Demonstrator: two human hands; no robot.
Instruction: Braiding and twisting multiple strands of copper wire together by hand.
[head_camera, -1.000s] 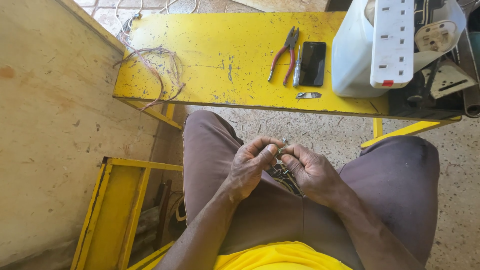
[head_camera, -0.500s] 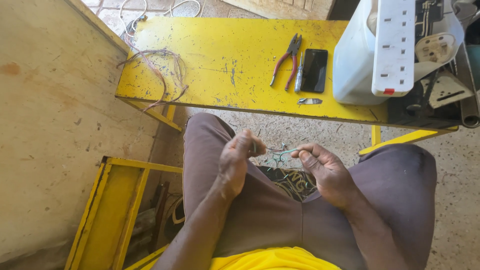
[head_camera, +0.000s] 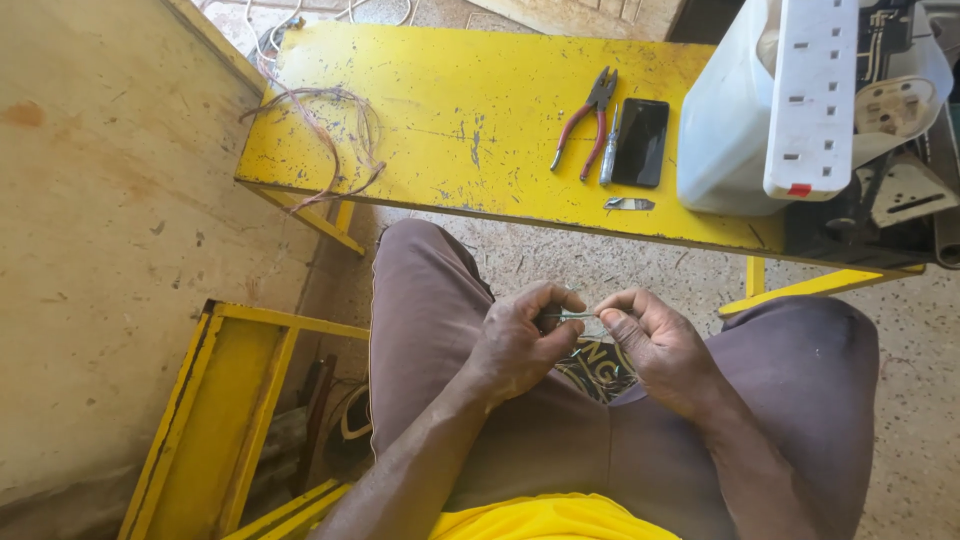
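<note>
Chipped yellow-painted metal bench (head_camera: 480, 120); glossy black phone (head_camera: 640, 142).

Pinched between the left hand (head_camera: 520, 345) and right hand (head_camera: 660, 350), a thin wire piece (head_camera: 572, 316) is too small to identify, its ends hidden inside each grip. At far right, the white power strip (head_camera: 812, 95) and plastic container (head_camera: 725, 130) run off the top edge. The dark clutter (head_camera: 900, 190) on the yellow surface (head_camera: 470, 120) is cut off at the right edge.
</note>
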